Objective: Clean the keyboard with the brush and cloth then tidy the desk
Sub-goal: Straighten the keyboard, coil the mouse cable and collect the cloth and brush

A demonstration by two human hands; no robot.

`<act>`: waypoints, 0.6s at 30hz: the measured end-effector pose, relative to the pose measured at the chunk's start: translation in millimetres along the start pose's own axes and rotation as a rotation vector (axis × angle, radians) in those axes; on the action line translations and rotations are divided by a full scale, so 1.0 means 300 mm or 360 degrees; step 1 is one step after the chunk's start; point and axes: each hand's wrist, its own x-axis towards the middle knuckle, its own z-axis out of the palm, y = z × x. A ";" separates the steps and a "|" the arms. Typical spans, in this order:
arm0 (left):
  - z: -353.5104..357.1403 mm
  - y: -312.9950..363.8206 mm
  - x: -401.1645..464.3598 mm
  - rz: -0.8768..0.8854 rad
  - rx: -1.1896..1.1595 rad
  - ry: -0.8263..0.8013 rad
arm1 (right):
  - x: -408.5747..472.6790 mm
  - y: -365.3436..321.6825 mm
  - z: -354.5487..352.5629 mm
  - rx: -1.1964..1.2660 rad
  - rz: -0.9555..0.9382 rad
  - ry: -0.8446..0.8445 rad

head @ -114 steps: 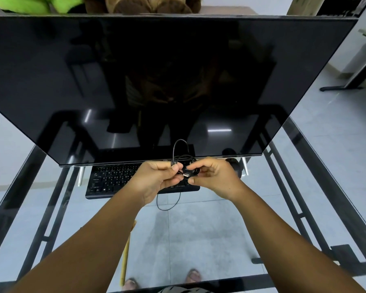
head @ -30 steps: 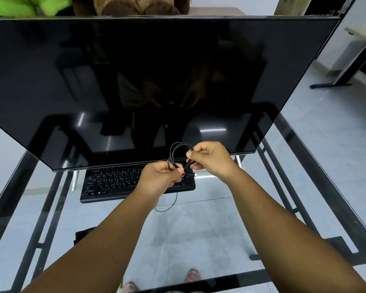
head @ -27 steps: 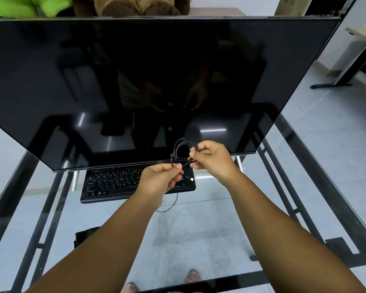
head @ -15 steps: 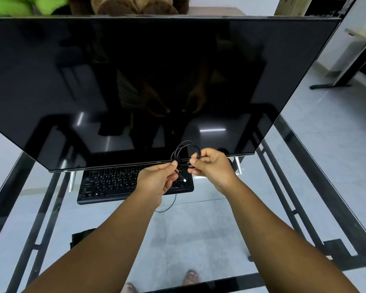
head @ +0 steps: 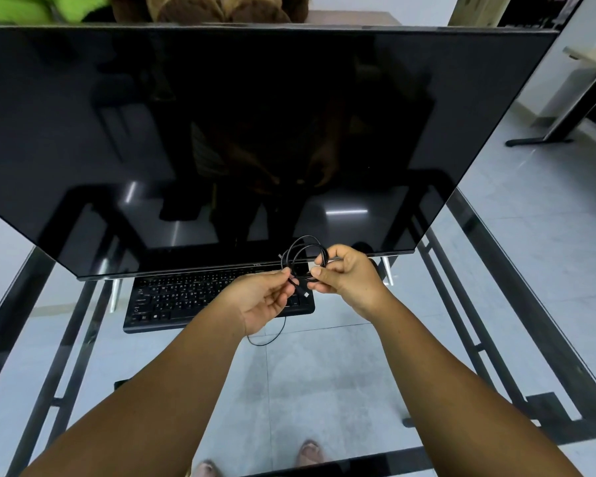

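This looks like an office or computer workroom. A large dark monitor (head: 248, 132) fills the upper half of the frame, standing on a glass-topped counter (head: 496, 270) with a black metal frame, and a black keyboard (head: 179, 301) lies below it. Pale floor tiles (head: 547, 201) and another desk's leg (head: 565, 122) show at right.

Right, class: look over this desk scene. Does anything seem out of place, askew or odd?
Only the cable: both hands hold it half-coiled above the keyboard, and a loose loop droops under the left hand over the glass desk. Nothing looks spilled or damaged.
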 end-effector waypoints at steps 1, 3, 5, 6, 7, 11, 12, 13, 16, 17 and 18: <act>-0.002 -0.001 0.002 0.0026 0.0002 -0.0013 | 0.000 -0.001 -0.001 0.0002 0.0001 -0.0007; -0.006 -0.002 0.006 0.0098 0.0010 -0.0031 | 0.002 -0.003 -0.004 0.0010 0.0004 -0.0009; -0.010 -0.005 0.010 0.0177 0.0032 -0.0028 | 0.005 -0.005 -0.005 0.0008 0.0008 -0.0008; -0.011 -0.006 0.012 0.0214 0.0044 -0.0024 | 0.007 -0.005 -0.004 0.0008 0.0007 -0.0009; -0.011 -0.006 0.015 0.0245 0.0054 -0.0025 | 0.010 -0.004 -0.004 0.0008 0.0006 -0.0007; -0.007 -0.009 0.032 0.0341 0.0108 -0.0055 | 0.020 0.011 -0.009 -0.0024 0.0013 0.0039; -0.006 -0.009 0.038 0.0358 0.0123 -0.0070 | 0.023 0.016 -0.012 -0.0023 0.0021 0.0053; -0.006 -0.009 0.043 0.0375 0.0140 -0.0087 | 0.023 0.019 -0.015 -0.0018 0.0031 0.0067; 0.001 -0.017 0.053 0.0408 0.0200 -0.0152 | 0.021 0.029 -0.027 0.0012 0.0064 0.0108; 0.007 -0.023 0.061 0.0406 0.0214 -0.0157 | 0.022 0.035 -0.035 0.0020 0.0074 0.0118; 0.016 -0.029 0.070 0.0399 0.0222 -0.0142 | 0.023 0.041 -0.044 0.0020 0.0085 0.0126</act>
